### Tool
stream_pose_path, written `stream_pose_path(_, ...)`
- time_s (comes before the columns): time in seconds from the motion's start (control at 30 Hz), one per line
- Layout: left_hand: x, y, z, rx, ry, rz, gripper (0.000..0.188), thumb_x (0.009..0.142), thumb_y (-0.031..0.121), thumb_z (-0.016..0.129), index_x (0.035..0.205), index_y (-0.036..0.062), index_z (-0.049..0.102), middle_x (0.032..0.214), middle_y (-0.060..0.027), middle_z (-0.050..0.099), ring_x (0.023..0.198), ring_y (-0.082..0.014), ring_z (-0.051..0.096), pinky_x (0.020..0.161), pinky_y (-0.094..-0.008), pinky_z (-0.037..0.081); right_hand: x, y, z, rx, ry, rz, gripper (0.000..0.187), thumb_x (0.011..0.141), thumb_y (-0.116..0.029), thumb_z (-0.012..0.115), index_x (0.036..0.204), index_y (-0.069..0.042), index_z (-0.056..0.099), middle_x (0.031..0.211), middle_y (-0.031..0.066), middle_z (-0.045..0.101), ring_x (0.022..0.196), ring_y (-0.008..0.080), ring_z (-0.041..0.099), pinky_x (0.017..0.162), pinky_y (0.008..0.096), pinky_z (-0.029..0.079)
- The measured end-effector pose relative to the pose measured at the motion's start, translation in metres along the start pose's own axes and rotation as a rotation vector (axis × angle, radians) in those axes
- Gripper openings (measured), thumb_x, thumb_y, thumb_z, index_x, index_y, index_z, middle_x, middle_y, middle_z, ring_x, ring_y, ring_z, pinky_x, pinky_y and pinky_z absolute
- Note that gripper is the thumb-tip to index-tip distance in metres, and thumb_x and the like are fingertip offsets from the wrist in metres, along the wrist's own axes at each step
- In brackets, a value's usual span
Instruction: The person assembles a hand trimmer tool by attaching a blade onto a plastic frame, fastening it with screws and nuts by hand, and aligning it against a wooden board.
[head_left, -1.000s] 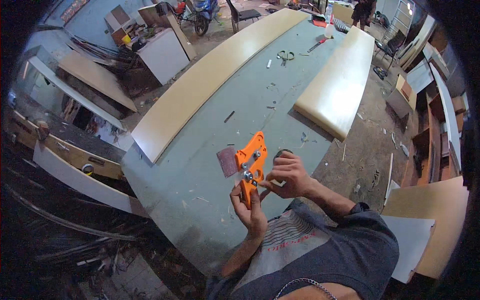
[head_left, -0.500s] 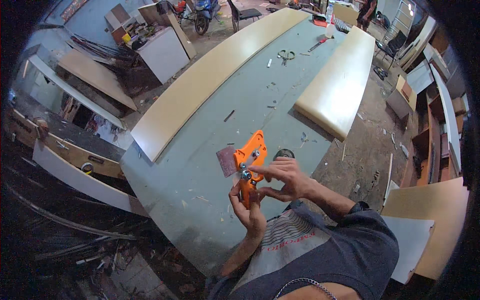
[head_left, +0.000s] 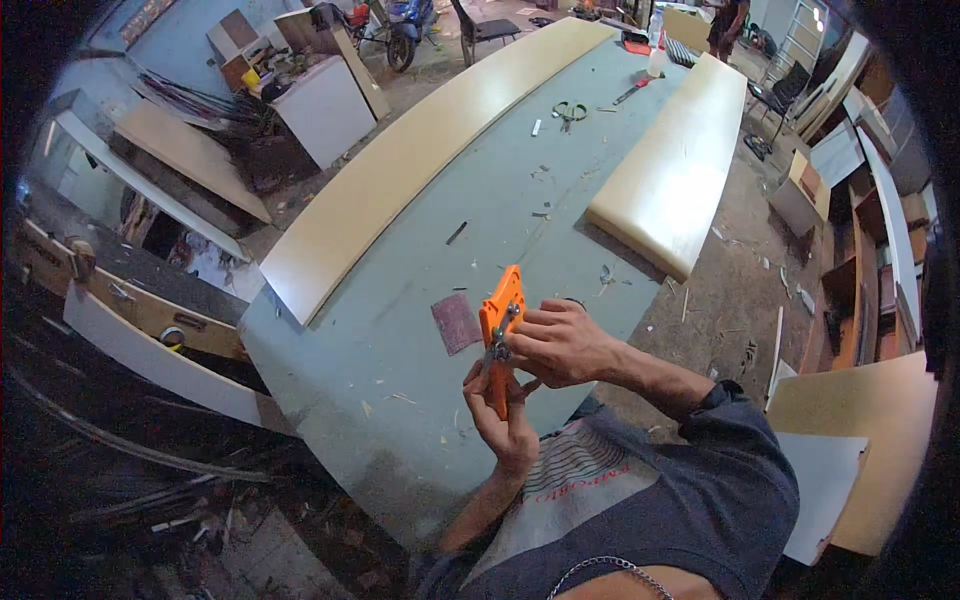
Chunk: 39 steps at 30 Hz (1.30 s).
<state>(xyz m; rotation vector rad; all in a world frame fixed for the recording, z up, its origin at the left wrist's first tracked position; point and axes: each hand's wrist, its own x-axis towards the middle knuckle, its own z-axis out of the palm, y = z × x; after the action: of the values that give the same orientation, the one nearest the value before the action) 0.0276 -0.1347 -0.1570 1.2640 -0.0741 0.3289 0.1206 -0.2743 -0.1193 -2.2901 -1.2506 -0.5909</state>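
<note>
My left hand (head_left: 500, 425) grips the lower end of an orange hand tool (head_left: 500, 300) with metal bolts or rollers on its face. The tool is held up over the workbench (head_left: 400, 340), turned nearly edge-on. My right hand (head_left: 565, 342) has its fingers curled against the metal parts midway along it; the fingertips are partly hidden. Just left of the tool, a reddish-brown piece of sandpaper (head_left: 455, 325) lies flat on the bench. A dark round object behind my right hand is almost wholly covered.
A long cream panel (head_left: 420, 150) runs along the bench's left edge, and a shorter cream panel (head_left: 675, 180) lies on the right. Scissors (head_left: 570, 112), a red-handled tool (head_left: 632, 92) and a bottle (head_left: 657, 60) lie or stand farther off. Beyond are a person (head_left: 728, 28) and chairs.
The orange tool has turned from face-up to nearly edge-on. My right hand has gone from pointing with the index finger to closing its fingers on the metal parts, covering the dark round object.
</note>
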Motion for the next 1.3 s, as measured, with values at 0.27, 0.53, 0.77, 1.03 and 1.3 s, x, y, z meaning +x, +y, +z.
stream_pose_path(0.27,-0.005,-0.012,-0.004,0.121,-0.035,0.086,0.038,0.098,0.003,0.048,0.132,-0.0038,0.034,0.136,-0.0185,0.032,0.125,-0.0278,0.046,0.091,-0.0363,0.057,-0.011,-0.007,0.021,0.13,0.04,0.108,0.033,0.078,-0.016,0.07,0.104,-0.009,0.052,0.084,0.0021,0.056,0.072,0.0204,0.058,0.06,0.0342,0.039)
stream_pose_path(0.53,-0.004,-0.006,-0.007,0.634,-0.136,0.331,0.033,0.098,0.005,0.048,0.128,-0.0018,0.034,0.129,-0.0157,0.038,0.116,-0.0217,0.048,0.096,-0.0372,0.042,-0.017,-0.016,0.028,0.355,0.305,0.178,0.014,0.082,-0.011,0.066,0.091,-0.006,0.056,0.071,0.0056,0.056,0.061,0.0244,0.057,0.057,0.0351,0.042)
stream_pose_path(0.77,-0.008,-0.011,0.0,0.088,-0.012,0.124,0.033,0.1,0.006,0.045,0.13,-0.0018,0.034,0.129,-0.0155,0.036,0.118,-0.023,0.048,0.091,-0.034,0.053,-0.008,-0.018,0.018,0.266,0.177,0.229,0.017,0.084,-0.018,0.07,0.089,-0.009,0.056,0.072,0.0048,0.058,0.062,0.0239,0.059,0.059,0.0349,0.043)
stream_pose_path(1.03,-0.012,-0.006,-0.002,0.113,-0.1,0.156,0.034,0.1,0.006,0.046,0.132,-0.0001,0.037,0.13,-0.0166,0.034,0.123,-0.0251,0.046,0.085,-0.0341,0.061,-0.006,0.006,-0.002,-0.054,0.071,0.084,0.021,0.085,-0.022,0.069,0.098,-0.012,0.055,0.093,0.0012,0.06,0.083,0.0177,0.062,0.065,0.0356,0.046)
stream_pose_path(1.3,-0.009,-0.005,0.003,0.224,-0.112,0.157,0.033,0.098,0.008,0.05,0.129,-0.0008,0.042,0.131,-0.0168,0.034,0.118,-0.0258,0.049,0.084,-0.0361,0.059,-0.015,0.003,0.004,0.089,0.13,0.309,0.02,0.089,-0.028,0.065,0.085,-0.01,0.058,0.062,0.0053,0.051,0.057,0.0228,0.056,0.056,0.0351,0.042)
